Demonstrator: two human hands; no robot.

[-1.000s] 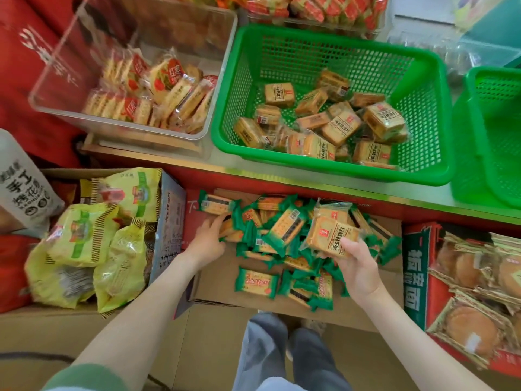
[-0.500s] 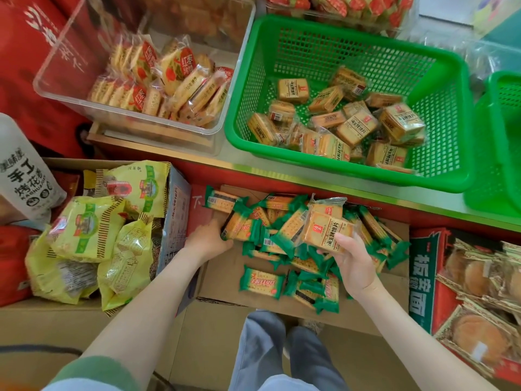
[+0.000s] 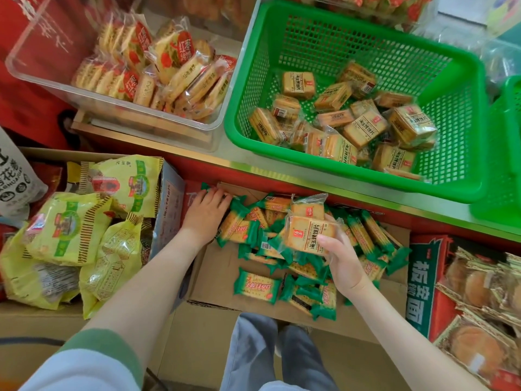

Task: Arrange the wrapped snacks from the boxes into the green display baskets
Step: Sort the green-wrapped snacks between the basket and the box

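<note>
The left hand (image 3: 204, 213) has slid to the box's (image 3: 220, 277) far-left corner, fingers on green snacks (image 3: 239, 206), grip unclear. The right hand (image 3: 342, 266) still clamps cracker packs (image 3: 310, 235) above the box, ready for the basket (image 3: 324, 43) beyond.

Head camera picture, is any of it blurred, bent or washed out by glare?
Head view: the wide lens bows the green basket sides; light is soft, without hard shadows; glare whitens the clear bin rim and the top right corner; packs at the basket's right are slightly smeared, yet print on the pack in the right hand reads clearly.
</note>
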